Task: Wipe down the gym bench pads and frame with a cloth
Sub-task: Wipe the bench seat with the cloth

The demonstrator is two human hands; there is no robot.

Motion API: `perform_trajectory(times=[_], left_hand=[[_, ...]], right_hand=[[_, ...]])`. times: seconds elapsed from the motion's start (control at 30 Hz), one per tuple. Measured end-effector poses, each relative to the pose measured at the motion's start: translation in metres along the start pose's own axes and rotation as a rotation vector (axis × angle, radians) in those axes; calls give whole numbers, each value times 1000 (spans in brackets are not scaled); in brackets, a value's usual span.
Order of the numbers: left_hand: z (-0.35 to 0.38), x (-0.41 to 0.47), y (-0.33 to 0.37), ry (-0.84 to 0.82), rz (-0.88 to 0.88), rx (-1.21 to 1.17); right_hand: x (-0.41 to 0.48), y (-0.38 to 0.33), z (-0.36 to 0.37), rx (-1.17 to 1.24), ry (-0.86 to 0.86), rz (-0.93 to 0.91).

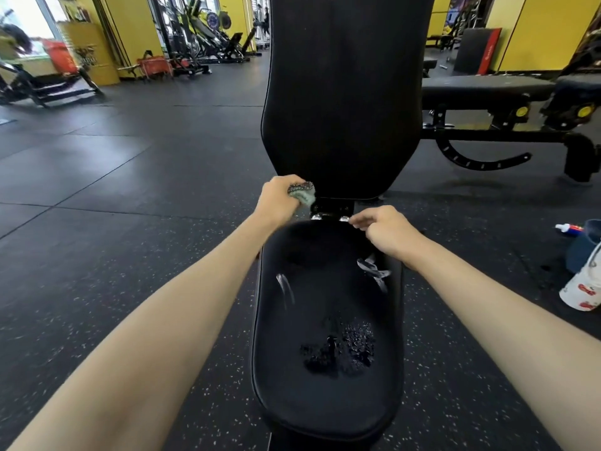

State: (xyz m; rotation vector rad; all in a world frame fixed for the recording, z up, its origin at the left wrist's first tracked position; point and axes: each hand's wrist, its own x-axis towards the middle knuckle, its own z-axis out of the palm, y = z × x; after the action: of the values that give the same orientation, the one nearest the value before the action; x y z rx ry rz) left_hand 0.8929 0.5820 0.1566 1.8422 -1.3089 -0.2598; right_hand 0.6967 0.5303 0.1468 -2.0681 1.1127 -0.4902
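Clutching bunched cloth [304, 194], left grip [282, 198] sat just beyond seat pad [325, 397] far-left corner, under backrest pad [344, 92]. Right grip [385, 234] lay curled on seat pad far-right edge, beside chrome bolt [344, 219]; whether grasping anything, cannot tell. Droplets [340, 349] noted on seat pad near half.

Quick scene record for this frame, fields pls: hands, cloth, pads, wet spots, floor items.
left hand: grips bunched cloth at lower left corner of backrest pad
right hand: fingers curled at far edge of seat pad; grip unclear
backrest pad: raised steeply
seat pad: droplets on near half, streaks further up
frame: hinge bracket visible between pads
floor right: bottle, white bag
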Motion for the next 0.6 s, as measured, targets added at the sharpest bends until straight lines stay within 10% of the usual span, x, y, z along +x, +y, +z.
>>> perform_trajectory(times=[0.47,0.6], left_hand=[[-49,-3,-29,-511,8,401],[-54,-6,-18,-388,5,302]], right_hand=[[-6,-10,6,-67,-48,-85],[-6,-11,6,-70,-46,-91]])
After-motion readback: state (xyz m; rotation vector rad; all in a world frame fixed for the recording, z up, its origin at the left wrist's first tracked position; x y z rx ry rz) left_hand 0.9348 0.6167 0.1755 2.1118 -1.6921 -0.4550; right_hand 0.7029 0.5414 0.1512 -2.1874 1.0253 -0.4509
